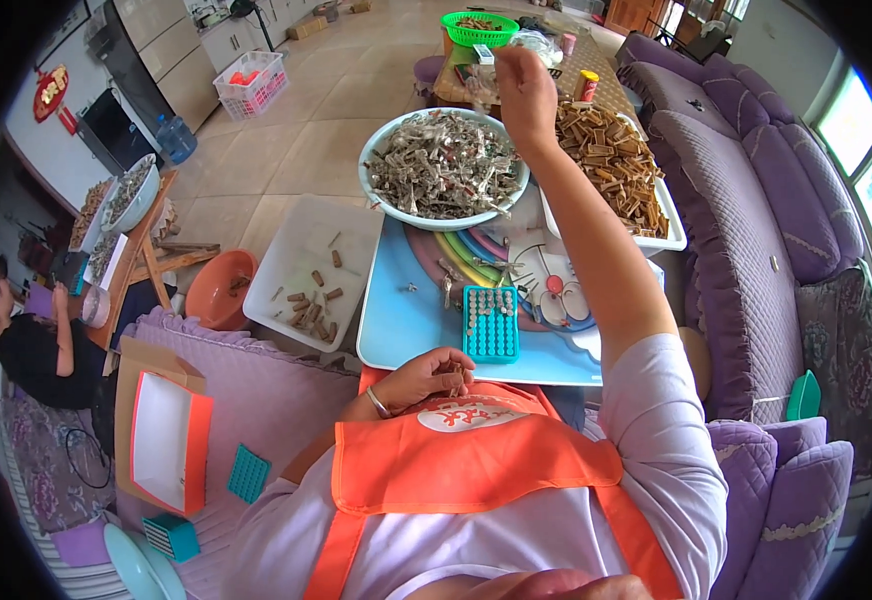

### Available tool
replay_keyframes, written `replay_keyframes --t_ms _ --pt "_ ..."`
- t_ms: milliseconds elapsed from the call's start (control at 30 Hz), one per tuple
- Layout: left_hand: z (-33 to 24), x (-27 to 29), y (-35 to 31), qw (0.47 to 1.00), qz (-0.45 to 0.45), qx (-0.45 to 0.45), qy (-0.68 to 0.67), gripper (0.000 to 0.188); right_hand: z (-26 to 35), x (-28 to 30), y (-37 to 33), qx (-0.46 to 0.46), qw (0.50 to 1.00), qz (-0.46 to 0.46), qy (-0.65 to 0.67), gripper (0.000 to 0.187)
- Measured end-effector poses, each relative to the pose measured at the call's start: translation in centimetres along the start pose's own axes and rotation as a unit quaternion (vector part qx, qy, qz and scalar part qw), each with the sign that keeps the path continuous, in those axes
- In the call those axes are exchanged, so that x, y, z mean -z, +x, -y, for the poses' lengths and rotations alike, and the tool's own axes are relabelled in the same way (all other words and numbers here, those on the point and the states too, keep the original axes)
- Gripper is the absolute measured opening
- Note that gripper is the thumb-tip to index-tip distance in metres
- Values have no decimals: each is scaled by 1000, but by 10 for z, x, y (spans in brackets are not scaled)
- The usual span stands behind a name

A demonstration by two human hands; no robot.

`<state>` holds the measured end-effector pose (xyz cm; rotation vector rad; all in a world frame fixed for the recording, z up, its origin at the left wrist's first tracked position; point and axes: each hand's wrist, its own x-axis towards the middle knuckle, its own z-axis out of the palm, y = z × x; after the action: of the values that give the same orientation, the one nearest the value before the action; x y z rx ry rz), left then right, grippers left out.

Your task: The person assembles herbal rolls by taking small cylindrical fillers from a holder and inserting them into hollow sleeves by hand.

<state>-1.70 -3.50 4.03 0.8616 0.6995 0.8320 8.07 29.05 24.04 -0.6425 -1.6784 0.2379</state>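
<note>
My left hand [428, 378], with a bracelet at its wrist, is held close to the orange apron [476, 460]. Its fingers are curled round a small brown piece [457, 377], partly hidden. My right hand [526, 100] is raised at arm's length beyond the blue basin [368, 165] of silvery metal parts [446, 165]. Its fingers look closed; a blur beside them hides what they hold, if anything. A teal rack [493, 345] with silver pieces in its upper holes stands on the blue tabletop [396, 300]. Loose metal parts [448, 280] lie by it.
A white tray [671, 225] of brown casings [611, 165] sits right of the basin. To the left, a translucent bin [286, 250] holds several brown pieces. An orange basin [218, 300] stands beyond. A purple sofa [726, 250] lines the right. Another person [41, 340] sits far left.
</note>
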Motion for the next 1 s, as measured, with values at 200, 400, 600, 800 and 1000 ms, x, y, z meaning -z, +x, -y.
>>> replay_keyframes --t_ms 200,400,600,800,1000 --pt "0 -6 0 1000 15 15 -3 28 -40 17 -29 -69 992 91 44 20" --pt "1 -1 8 1000 11 0 -14 24 -46 43 -50 -229 925 35 300 9" --pt "-18 -10 16 984 -111 -122 -64 16 30 103 -112 -387 803 109 441 8" --pt "-50 -31 42 972 -154 -179 -16 25 92 128 -238 -547 678 183 456 14" --pt "-35 -40 57 986 -112 -108 54 21 91 130 -296 -515 786 121 319 11"
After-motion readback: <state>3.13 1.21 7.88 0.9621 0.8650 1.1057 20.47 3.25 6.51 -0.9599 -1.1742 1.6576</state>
